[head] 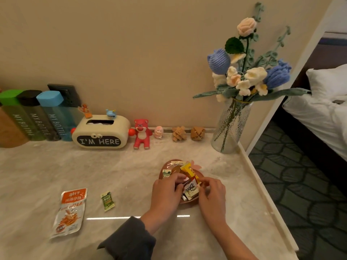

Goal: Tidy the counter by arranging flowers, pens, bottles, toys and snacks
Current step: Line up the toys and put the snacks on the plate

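Right, both of your hands are down at the pink dish [188,201] near the right edge of the table [122,175]. Your left hand [167,192] curls its fingers over the wrapped snacks [189,172] piled in it. Your right hand [212,194] seems to pinch a wrapper at the pile's near side, though which one is hard to tell.

Behind, much looks settled. The bottles [54,117] stand in a row at the wall, then the tissue box [101,134], the red bear [141,133], the small pink figure [158,132] and two wooden puzzles [179,134] are lined up, with the knitted flowers [249,72] upright in the glass vase [231,126].

Left for you: the orange snack packet [70,212] and the little green packet [107,201] lie loose on the table, well apart from the dish. No pens are in view.
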`<action>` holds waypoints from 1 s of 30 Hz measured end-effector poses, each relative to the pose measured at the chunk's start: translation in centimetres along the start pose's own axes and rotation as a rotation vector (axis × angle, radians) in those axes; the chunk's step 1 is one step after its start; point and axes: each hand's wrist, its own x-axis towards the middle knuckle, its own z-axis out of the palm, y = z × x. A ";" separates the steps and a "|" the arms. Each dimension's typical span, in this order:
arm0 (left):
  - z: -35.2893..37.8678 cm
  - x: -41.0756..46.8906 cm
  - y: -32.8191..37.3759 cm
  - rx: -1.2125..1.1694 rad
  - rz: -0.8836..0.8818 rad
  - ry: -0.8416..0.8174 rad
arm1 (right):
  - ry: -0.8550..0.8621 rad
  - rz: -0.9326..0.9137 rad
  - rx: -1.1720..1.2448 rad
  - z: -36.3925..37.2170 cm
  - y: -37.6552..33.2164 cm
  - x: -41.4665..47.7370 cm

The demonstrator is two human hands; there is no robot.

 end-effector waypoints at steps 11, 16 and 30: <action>-3.3 -0.4 -2.0 -0.002 -0.013 0.178 | 0.007 -0.152 0.205 2.2 -5.2 0.0; -6.6 -1.3 -4.6 0.036 -0.077 0.252 | -0.124 -0.278 0.214 5.0 -8.9 -0.7; -14.8 -6.5 -14.0 0.300 -0.419 0.369 | -0.640 -0.273 0.073 14.4 -14.5 -5.1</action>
